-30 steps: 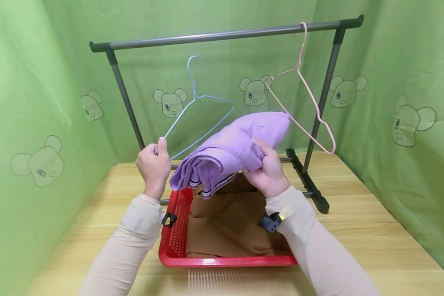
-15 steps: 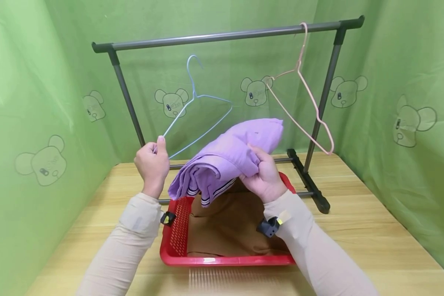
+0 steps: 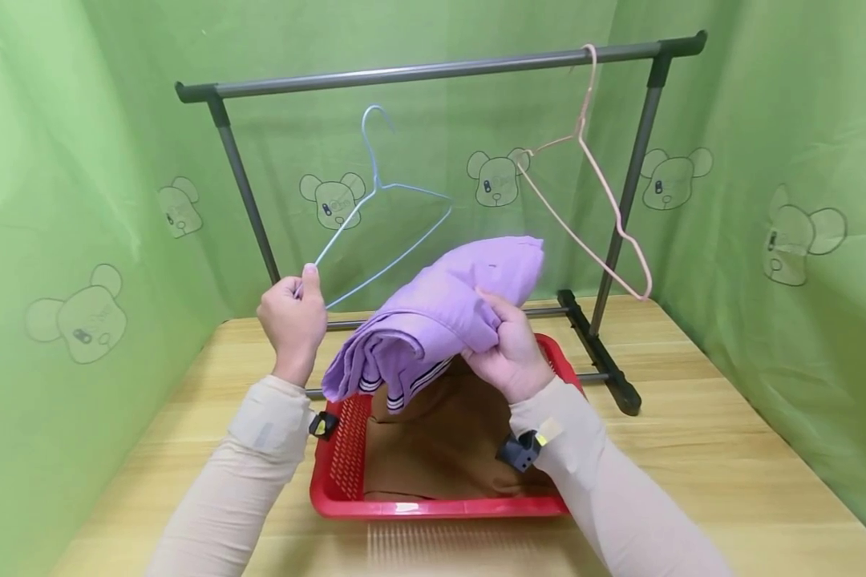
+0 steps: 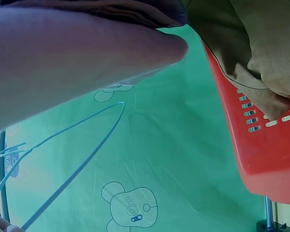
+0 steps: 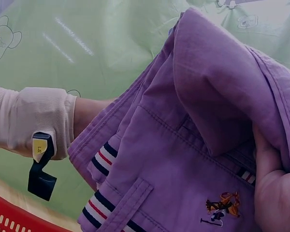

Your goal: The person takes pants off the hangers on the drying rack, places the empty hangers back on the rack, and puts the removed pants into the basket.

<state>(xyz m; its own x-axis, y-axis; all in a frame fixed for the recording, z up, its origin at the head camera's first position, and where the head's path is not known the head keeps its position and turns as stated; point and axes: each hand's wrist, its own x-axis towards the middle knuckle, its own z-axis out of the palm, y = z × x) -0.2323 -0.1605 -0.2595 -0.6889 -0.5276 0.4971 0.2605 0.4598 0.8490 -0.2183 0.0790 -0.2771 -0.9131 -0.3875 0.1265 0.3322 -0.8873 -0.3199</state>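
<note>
My left hand [image 3: 293, 320] grips the lower left corner of a light blue wire hanger [image 3: 350, 218], whose hook points up. In the left wrist view, the same hanger [image 4: 79, 169] crosses the lower left. My right hand [image 3: 508, 350] pinches a folded purple garment [image 3: 433, 312] above a red basket [image 3: 447, 508]. Navy, white and red striped trim [image 5: 104, 159] and a small embroidered figure [image 5: 223, 209] show on the garment in the right wrist view. Part of my right hand's fingers is hidden by the cloth. Brown fabric [image 3: 440, 457] lies in the basket.
A dark metal clothes rack [image 3: 404, 74] stands behind the basket on the wooden table [image 3: 693, 449]. From its bar, at the right, hangs a pink hanger [image 3: 606, 180]. Green printed curtains [image 3: 79, 184] enclose the back and sides.
The purple garment and my right hand have come down and slightly left toward the basket. My left hand and the blue hanger have shifted slightly left.
</note>
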